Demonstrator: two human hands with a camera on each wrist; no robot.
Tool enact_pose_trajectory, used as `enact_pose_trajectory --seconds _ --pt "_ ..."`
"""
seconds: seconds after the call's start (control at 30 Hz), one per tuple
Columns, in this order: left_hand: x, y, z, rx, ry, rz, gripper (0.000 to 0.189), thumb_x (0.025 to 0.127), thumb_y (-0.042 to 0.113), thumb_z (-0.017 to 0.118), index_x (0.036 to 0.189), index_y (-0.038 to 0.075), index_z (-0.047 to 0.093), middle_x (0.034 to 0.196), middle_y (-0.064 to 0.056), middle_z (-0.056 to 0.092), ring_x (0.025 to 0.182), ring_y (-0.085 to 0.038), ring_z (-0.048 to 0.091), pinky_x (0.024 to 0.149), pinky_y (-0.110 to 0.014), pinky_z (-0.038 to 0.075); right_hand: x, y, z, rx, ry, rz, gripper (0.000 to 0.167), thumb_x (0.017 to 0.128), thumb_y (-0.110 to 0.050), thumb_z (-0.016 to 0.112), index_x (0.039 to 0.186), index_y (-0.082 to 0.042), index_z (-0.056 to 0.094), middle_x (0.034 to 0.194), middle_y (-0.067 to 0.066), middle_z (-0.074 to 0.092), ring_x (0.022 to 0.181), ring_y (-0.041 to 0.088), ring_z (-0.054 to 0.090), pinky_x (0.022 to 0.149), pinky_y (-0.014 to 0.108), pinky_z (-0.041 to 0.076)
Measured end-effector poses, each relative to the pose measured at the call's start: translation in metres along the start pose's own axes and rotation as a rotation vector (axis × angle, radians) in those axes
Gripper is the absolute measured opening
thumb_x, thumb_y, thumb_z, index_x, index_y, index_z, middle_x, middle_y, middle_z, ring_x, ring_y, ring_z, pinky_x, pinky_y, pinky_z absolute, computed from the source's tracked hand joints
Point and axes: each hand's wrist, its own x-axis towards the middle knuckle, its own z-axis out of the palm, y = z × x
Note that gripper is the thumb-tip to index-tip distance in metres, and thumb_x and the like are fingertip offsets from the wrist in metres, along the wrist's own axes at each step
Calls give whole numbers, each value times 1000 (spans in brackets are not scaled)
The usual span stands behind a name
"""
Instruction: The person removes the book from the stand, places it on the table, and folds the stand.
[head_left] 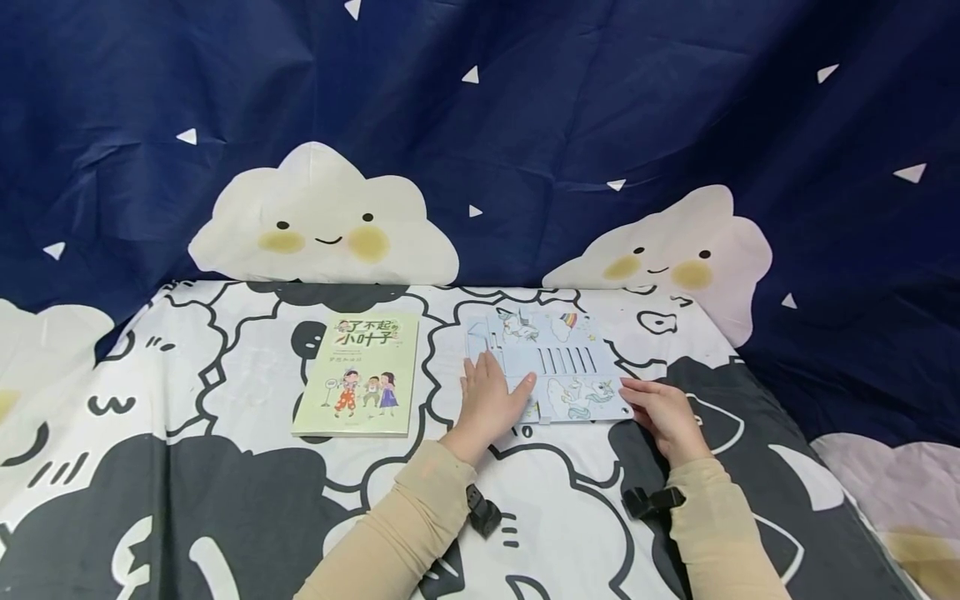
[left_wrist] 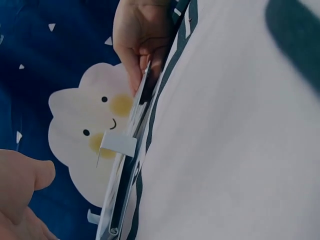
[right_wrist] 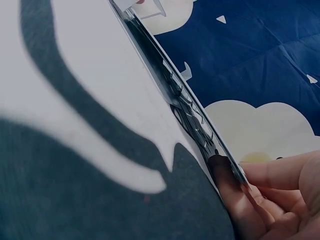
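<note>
A light-blue folding book stand (head_left: 570, 340), printed with unicorns and a rainbow and cut with a row of slots, lies on the patterned cloth. My right hand (head_left: 663, 414) pinches its lower right corner; in the right wrist view the thumb is above and fingers (right_wrist: 235, 197) reach under the plate. Across the stand's left part lies my left hand (head_left: 487, 402), fingers extended and thumb spread. Seen from the left wrist, a small white tab (left_wrist: 119, 143) juts from the stand's near edge. A gap shows beneath the plate's right side, above its lower parts.
A pale green book (head_left: 375, 358) with cartoon figures on its cover lies flat to the left of the stand. The black, white and grey cartoon cloth (head_left: 562, 500) covers the surface. Behind it hangs a dark blue curtain (head_left: 525, 125) with smiling clouds.
</note>
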Motion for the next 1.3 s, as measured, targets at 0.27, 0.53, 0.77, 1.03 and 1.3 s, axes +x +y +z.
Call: enact_pose_trajectory --seconds 0.27,0.53,0.77,1.03,1.3 --pt "2 -2 -2 45 -42 26 86 101 48 46 153 -13 14 162 -31 11 152 -43 -2 123 -56 4 1 1 -2 -14 -4 -11 55 96 -14 63 144 6 46 82 -23 61 73 -8 60 65 12 50" --pt "5 -4 -6 152 -143 43 88 101 51 45 153 -12 14 163 -28 9 153 -41 -3 124 -56 5 1 2 -2 -11 -5 -7 55 96 -15 63 144 6 45 81 -24 61 73 -8 60 64 12 51" --pt "6 -7 -9 285 -241 68 92 100 57 43 153 -12 15 163 -28 9 153 -41 -3 124 -54 6 1 3 -2 -10 -1 -12 55 96 -14 63 144 6 45 81 -24 61 73 -7 61 64 12 51" --pt "5 -12 -6 425 -291 85 93 98 64 40 154 -8 21 165 -22 10 154 -37 -2 125 -50 4 1 2 -1 -10 3 -22 55 96 -13 63 144 8 45 80 -24 61 72 -7 60 64 11 51" --pt "2 -10 -10 536 -287 93 92 96 65 44 154 -5 27 165 -18 18 155 -33 7 125 -47 12 0 1 0 -30 -5 -20 54 97 -14 62 144 6 46 83 -23 60 73 -8 60 65 11 51"
